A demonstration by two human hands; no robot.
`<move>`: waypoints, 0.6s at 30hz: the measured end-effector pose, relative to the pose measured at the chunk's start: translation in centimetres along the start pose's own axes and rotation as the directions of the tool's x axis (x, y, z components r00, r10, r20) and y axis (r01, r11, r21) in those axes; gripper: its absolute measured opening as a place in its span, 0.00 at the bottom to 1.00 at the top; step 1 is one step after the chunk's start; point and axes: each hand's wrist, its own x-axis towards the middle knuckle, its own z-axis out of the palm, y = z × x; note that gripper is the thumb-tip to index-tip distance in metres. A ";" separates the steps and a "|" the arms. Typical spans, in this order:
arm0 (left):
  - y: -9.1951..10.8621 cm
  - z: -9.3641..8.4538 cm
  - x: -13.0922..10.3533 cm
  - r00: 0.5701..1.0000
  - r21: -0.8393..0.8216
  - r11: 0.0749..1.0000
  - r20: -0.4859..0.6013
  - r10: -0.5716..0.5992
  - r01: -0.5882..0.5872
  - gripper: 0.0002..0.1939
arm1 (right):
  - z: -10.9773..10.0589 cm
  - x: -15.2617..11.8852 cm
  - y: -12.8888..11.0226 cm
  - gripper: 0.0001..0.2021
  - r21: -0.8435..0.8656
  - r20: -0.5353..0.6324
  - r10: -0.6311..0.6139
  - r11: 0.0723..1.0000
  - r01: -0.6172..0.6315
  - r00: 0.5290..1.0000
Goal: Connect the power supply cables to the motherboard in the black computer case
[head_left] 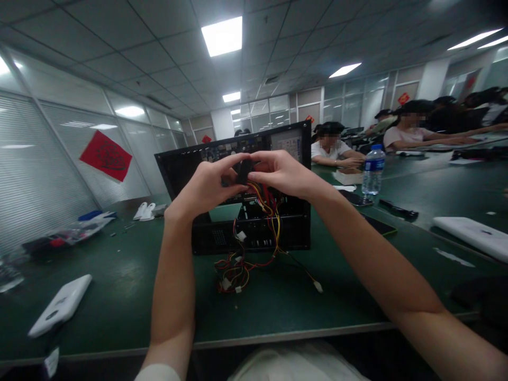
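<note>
An open black computer case (254, 233) stands on the green table, its inside facing me. In front of its upper part, my left hand (214, 182) and my right hand (278, 172) hold a small black part (244, 170) between them, fingertips and thumbs closed on it from both sides. Yellow, red and black wires (277, 227) run down from beside my right hand. Their loose ends, with white connectors (226, 283), lie on the table before the case. Behind my hands, a circuit board (232, 150) shows partly inside the case.
The green table (119, 275) carries a white device (61, 306) at left and another (472, 235) at right. A water bottle (373, 169) stands right of the case, near an open box (349, 175). Other people sit farther back at right.
</note>
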 end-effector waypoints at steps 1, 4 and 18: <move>-0.1 0.0 0.0 1.000 0.014 1.000 0.006 0.003 -0.003 0.32 | 0.0 0.0 0.0 0.15 -0.008 0.014 0.003 1.000 -0.002 1.000; -0.2 0.1 0.1 1.000 0.059 0.998 0.025 0.000 -0.002 0.30 | 0.0 0.0 0.2 0.13 -0.028 0.059 0.025 0.999 -0.024 0.998; 0.1 0.0 -0.1 1.000 0.068 0.997 0.014 0.024 -0.024 0.28 | 0.4 0.1 0.1 0.13 -0.140 0.043 -0.022 0.990 0.028 0.999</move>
